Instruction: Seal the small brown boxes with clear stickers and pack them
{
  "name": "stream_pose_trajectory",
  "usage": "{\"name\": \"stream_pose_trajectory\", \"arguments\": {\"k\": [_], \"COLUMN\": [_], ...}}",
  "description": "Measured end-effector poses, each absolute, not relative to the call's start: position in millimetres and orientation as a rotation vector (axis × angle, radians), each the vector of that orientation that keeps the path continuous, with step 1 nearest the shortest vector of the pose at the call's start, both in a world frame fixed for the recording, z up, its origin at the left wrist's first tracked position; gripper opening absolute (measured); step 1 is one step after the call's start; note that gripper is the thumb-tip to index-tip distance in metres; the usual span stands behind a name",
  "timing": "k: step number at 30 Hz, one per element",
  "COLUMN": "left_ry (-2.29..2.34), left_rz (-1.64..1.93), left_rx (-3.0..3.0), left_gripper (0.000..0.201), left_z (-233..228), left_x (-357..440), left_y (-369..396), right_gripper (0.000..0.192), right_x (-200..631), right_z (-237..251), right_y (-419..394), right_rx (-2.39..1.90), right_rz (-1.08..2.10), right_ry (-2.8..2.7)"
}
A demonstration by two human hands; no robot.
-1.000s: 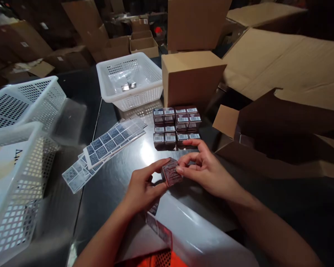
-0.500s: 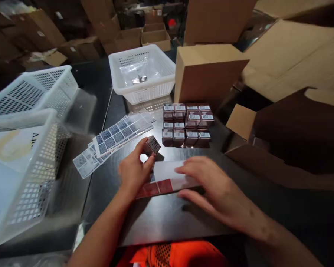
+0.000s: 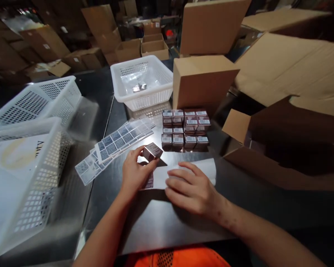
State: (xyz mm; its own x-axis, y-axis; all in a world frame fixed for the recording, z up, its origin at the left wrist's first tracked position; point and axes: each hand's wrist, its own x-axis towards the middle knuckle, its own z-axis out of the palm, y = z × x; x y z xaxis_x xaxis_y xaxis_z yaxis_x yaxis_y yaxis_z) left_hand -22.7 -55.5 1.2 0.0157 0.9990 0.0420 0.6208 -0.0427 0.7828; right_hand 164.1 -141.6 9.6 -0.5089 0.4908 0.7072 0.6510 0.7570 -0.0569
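My left hand (image 3: pixel 134 170) is closed on a small dark brown box (image 3: pixel 153 151), thumb on one side and fingers on the other, tilted just above the table. Under it lies a label sheet (image 3: pixel 159 178) with white backing and dark red labels at its left end, partly covered by the hand. The sheet's right end curls up. Across that sheet rests my right hand (image 3: pixel 190 188), its fingers apart and slightly bent, pressing on the white part. Beyond my hands, several matching boxes (image 3: pixel 178 139) with barcode labels stand in rows.
Printed label sheets (image 3: pixel 119 140) lie fanned out on the metal table (image 3: pixel 156 226) at the left. A white basket (image 3: pixel 144 97) with small items stands behind them. More white baskets (image 3: pixel 39 178) are far left. Cardboard boxes (image 3: pixel 203 85) stand at the back and right.
My right hand has moved left over the label sheet, and fewer red labels show. The small box in my left hand has turned, showing another face upward. The view has tilted slightly.
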Motion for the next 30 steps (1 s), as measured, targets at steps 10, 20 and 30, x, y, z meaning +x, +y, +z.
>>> {"name": "stream_pose_trajectory", "arguments": {"k": [10,20,30], "left_ry": [1.226,1.453,1.6], "left_rz": [0.913,0.768,0.924], "left_rx": [1.1,1.375,1.723], "left_gripper": [0.062,0.05,0.048], "left_z": [3.3,-4.3,2.5], "left_x": [-9.5,-13.7,-19.8], "left_y": [-60.9,-63.0,-57.6], "right_gripper": [0.015,0.023,0.02], "right_x": [178.1,169.5,172.5], "right_z": [35.8,8.8,31.3], "right_y": [-153.9,-140.6,-150.5], "right_rx": [-0.798,-0.988,-0.627], "right_rz": [0.008,-0.227,0.309], "right_ry": [-2.117,-2.29,-2.197]}}
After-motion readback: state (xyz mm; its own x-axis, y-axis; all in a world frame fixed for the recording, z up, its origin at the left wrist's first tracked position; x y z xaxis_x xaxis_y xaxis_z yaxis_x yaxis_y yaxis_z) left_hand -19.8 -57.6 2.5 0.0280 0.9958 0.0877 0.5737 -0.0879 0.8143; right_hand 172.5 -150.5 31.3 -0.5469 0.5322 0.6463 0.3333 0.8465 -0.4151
